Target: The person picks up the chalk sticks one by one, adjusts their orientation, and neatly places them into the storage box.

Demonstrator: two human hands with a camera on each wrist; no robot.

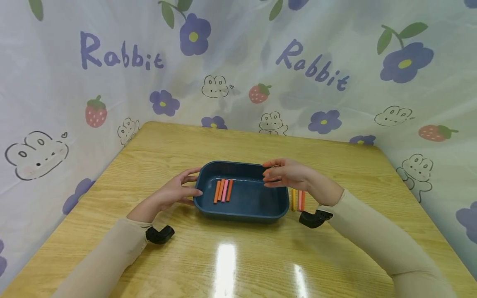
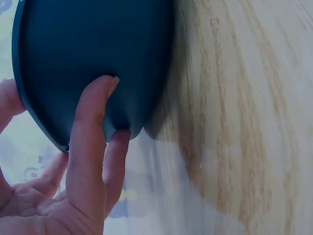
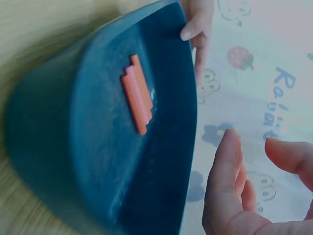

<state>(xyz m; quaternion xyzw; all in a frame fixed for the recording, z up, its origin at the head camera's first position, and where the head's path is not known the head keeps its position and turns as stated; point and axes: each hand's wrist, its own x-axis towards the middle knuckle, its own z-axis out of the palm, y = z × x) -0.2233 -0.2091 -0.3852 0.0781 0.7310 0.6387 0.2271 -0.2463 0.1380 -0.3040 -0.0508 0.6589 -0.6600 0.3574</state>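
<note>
A dark blue rectangular box [image 1: 242, 214] with rounded corners stands on the table. Several thin coloured sticks, like crayons or chalks, lie side by side in its left half: orange ones [image 1: 217, 192], a pink one [image 1: 225, 191] and a red one [image 1: 229, 191]. My left hand [image 1: 173, 191] holds the box's left end, the thumb over the rim and the fingers [image 2: 88, 132] spread on the outer wall. Above the right end hovers my right hand [image 1: 288, 174], fingers and thumb apart, with nothing between them in the right wrist view.
Beyond the box's right end, partly behind the right wrist, lie a yellow stick [image 1: 293, 199], a pink stick [image 1: 299, 200] and a red stick [image 1: 303, 201] on the wooden table [image 1: 179, 265]. A patterned cloth [image 1: 238, 54] hangs behind and beside the table.
</note>
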